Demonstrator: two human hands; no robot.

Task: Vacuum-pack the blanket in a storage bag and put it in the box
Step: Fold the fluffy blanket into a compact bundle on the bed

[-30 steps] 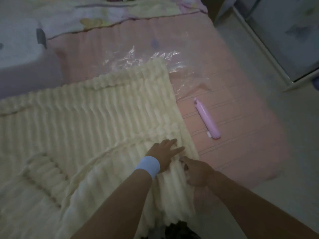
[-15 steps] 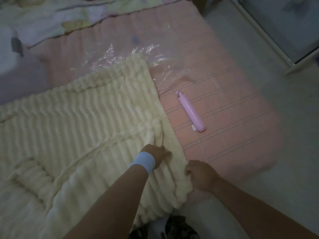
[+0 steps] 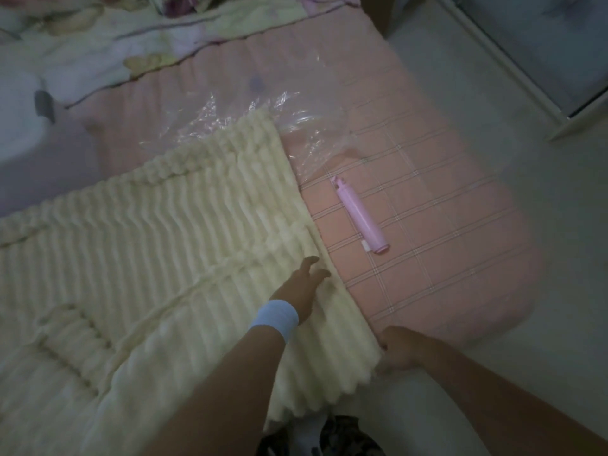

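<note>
A cream, ribbed blanket (image 3: 164, 241) lies spread across a bed (image 3: 427, 251) covered in a pink checked sheet, filling the left and centre of the head view, with its right edge running diagonally from the far middle down to the near corner. The person's left grip (image 3: 302, 287), a white wristband (image 3: 276, 319) at the wrist, rests flat on top of the blanket just inside that right edge, fingers straight and slightly spread, pinching nothing. The right grip (image 3: 399, 348) sits at the blanket's near right corner, at the edge of the bed, its fingers curled in against the thick folded edge and holding it; the fingertips themselves are hidden by the fabric and blur. The two grips are near each other, with the blanket's right border between them. A clear, crinkled storage bag (image 3: 316, 139) lies flat on the bed beyond the blanket's far right corner, partly tucked under it and well apart from both grips. A lilac tube (image 3: 360, 218) lies on the bare sheet just beside the blanket's right edge, between the bag and the right grip, touching neither. A patterned quilt (image 3: 115, 37) is bunched along the far side of the bed, and pale floor (image 3: 493, 103) shows to the right.
</note>
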